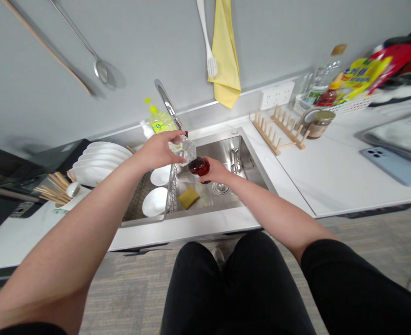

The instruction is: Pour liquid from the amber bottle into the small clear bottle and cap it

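My left hand point(158, 151) is closed round a clear glass point(186, 149), tipped on its side above the steel sink point(250, 160). My right hand point(215, 172) grips a small container of dark red liquid point(198, 166) just below the mouth of the glass; the two nearly touch. Both hands are under the tap point(168, 104). A yellow sponge point(188, 197) lies on the sink floor beside the drain point(221, 187).
White bowls point(155, 201) sit in a rack at the sink's left, with stacked plates point(98, 160) and chopsticks point(53, 188) beyond. A wooden rack point(278, 130), jar point(320, 123), bottles and a phone point(395, 165) occupy the right counter. Utensils and a yellow cloth point(226, 51) hang on the wall.
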{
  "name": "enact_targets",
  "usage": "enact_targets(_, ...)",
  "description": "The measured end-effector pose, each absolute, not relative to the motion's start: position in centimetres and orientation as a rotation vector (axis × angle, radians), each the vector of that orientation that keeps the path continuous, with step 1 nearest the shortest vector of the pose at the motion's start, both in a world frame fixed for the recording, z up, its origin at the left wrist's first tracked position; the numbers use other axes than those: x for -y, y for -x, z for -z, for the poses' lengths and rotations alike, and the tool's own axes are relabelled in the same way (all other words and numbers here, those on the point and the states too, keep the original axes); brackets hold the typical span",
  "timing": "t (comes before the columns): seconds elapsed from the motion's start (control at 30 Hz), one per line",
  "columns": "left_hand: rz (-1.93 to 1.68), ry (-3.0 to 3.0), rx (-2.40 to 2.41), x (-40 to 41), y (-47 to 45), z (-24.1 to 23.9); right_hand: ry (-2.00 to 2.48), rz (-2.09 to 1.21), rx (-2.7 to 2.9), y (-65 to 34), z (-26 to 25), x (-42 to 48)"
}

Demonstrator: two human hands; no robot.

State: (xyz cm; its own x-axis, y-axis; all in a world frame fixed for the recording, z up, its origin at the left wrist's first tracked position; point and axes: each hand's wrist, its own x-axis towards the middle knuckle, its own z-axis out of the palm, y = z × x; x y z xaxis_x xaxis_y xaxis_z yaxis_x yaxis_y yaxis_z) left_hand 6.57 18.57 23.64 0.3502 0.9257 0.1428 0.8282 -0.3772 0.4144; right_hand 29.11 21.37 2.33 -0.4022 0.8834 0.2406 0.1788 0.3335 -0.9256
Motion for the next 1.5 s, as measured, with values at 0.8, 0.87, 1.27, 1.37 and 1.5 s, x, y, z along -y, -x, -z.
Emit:
enact_targets(0.8,-0.512,-2.435,-1.498,-19.3,-7.4,-24.5,0.931,-1.104,1.78,-29.2,-2.4,-21.5)
enact_targets(0.87,-0.511,-2.423,-1.495,-19.3,-7.6,-24.6,0.939,-1.099,1.786,-29.2,-2.5,-21.5)
enact_targets(1.27,-0.524,-2.422,-1.487,-19.5,-7.5,-24.4,0.935,-1.112,1.775,-29.3,-2.3,-21.5)
enact_targets(1.37,-0.548,-2.399,-1.499,-19.4,-7.3,-24.3,0.926,-1.104,1.781,-29.3,-2.2,-21.6)
enact_targets(1.5,-0.604,-2.342,-1.514,-19.1,-6.6,-23.5,0.946,-1.079,1.795,-29.3,-2.4,-21.6)
